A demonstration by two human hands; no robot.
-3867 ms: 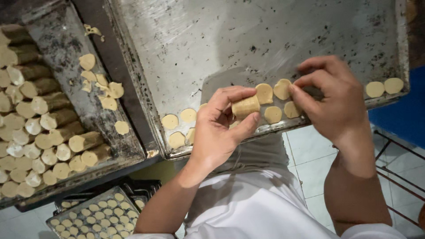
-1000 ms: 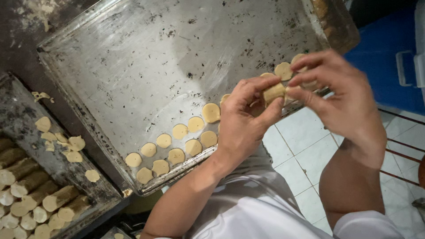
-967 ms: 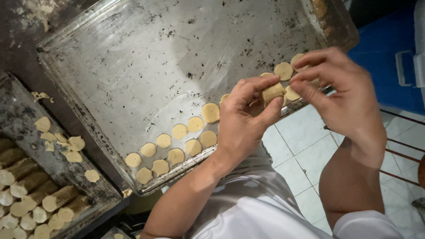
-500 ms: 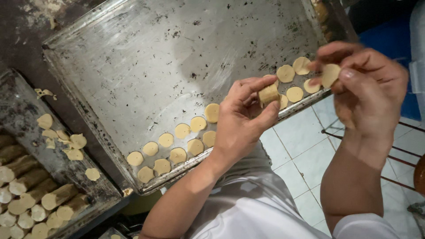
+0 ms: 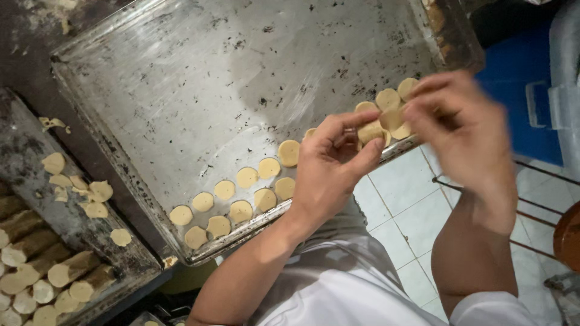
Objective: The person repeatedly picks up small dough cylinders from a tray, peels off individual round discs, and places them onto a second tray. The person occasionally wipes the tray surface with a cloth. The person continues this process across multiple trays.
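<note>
My left hand grips a short pale-yellow log of dough between thumb and fingers, held just over the near edge of the big, scuffed metal baking tray. My right hand is blurred with motion; half a second ago it was out to the right with a slice pinched in the fingertips, and now it is back at the log's end, fingers curled, touching a thin round slice of dough. Whether that slice is gripped or already let go, I cannot tell. The right-hand cluster of discs has filled since a second ago; so slices are going down one at a time. Further left, two rows of pale round discs line the tray's near edge. Off to the left, a darker tray holds more dough logs and loose slices.
</note>
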